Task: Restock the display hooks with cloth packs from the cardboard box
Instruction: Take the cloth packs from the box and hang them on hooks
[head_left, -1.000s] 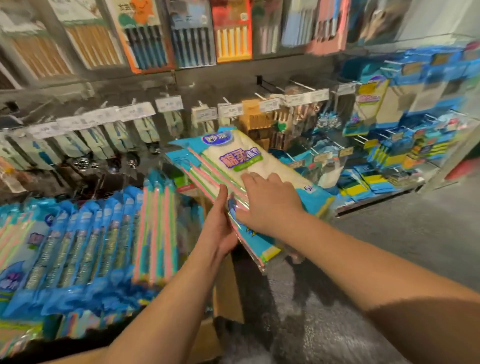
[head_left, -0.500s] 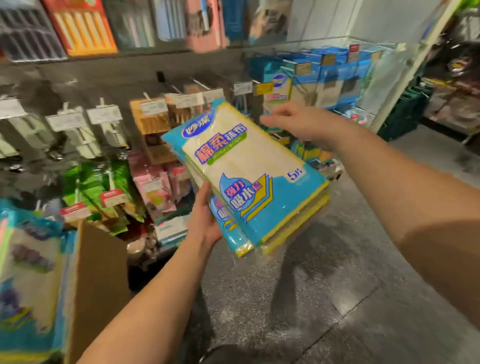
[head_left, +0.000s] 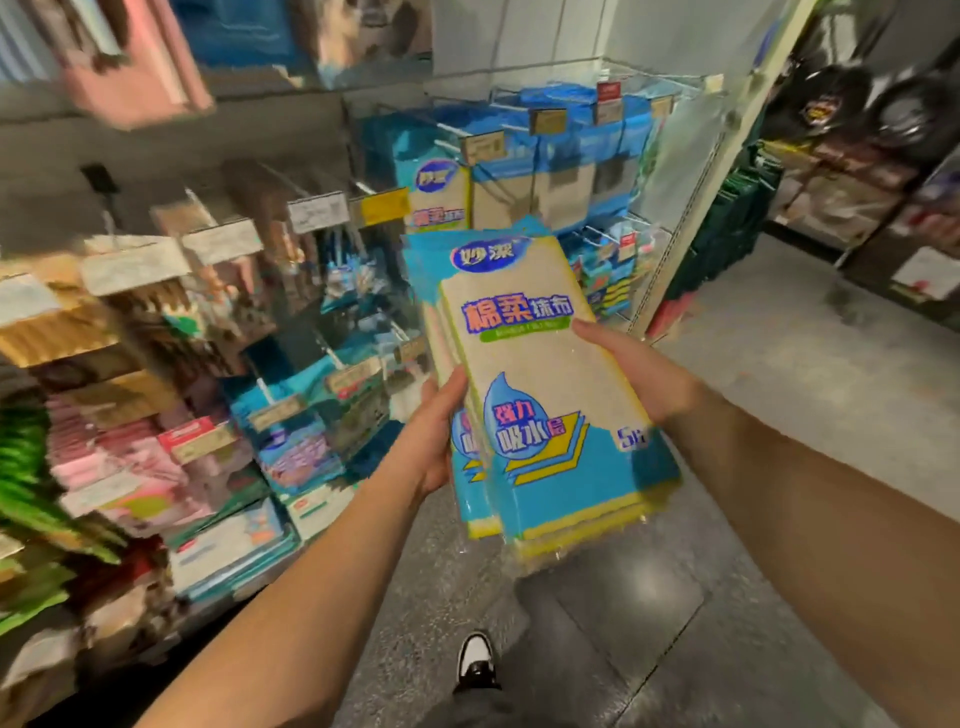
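A stack of cloth packs (head_left: 540, 395), blue and yellow with a pale cloth window, stands upright in front of me. My left hand (head_left: 434, 436) grips the stack's left edge, thumb on the front. My right hand (head_left: 631, 364) holds the right edge, fingers curled behind. Behind the stack, matching cloth packs (head_left: 441, 195) hang on display hooks (head_left: 457, 137) with price tags. The cardboard box is out of view.
Hooks with brushes and sponges (head_left: 78, 312) fill the rack at left; pink and blue packs (head_left: 171, 457) sit lower. A white rack end post (head_left: 701, 197) stands to the right, grey floor (head_left: 779, 415) beyond. My shoe (head_left: 475, 657) shows below.
The view has swung right along the rack, away from the box. My right hand came back from reaching toward the hooks and now holds the stack's right edge.
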